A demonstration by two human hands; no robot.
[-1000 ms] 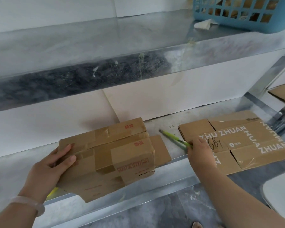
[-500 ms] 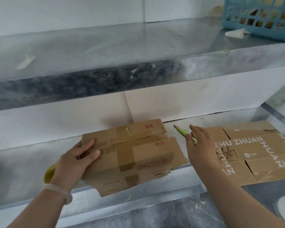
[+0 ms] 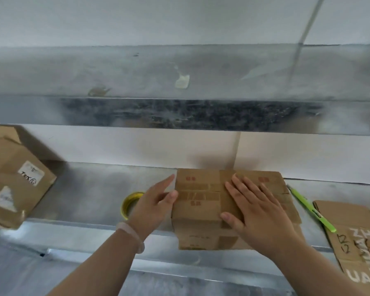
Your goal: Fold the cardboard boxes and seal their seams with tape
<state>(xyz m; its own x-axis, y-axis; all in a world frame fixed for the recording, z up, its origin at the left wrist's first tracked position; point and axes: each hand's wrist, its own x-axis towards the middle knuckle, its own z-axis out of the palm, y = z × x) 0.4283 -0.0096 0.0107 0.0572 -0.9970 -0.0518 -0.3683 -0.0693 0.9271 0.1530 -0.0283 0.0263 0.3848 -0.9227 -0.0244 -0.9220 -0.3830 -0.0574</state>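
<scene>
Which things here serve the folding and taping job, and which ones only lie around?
For the job:
box
tape roll
green tool
flat cardboard, probably next to fold

Probably lying about:
labelled boxes at the left
pale scrap on the upper shelf

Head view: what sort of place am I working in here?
Probably a packing or stockroom area: galvanised metal shelving, a taped cardboard box between a yellow tape roll and a green utility knife, and a flattened carton at right.
</scene>
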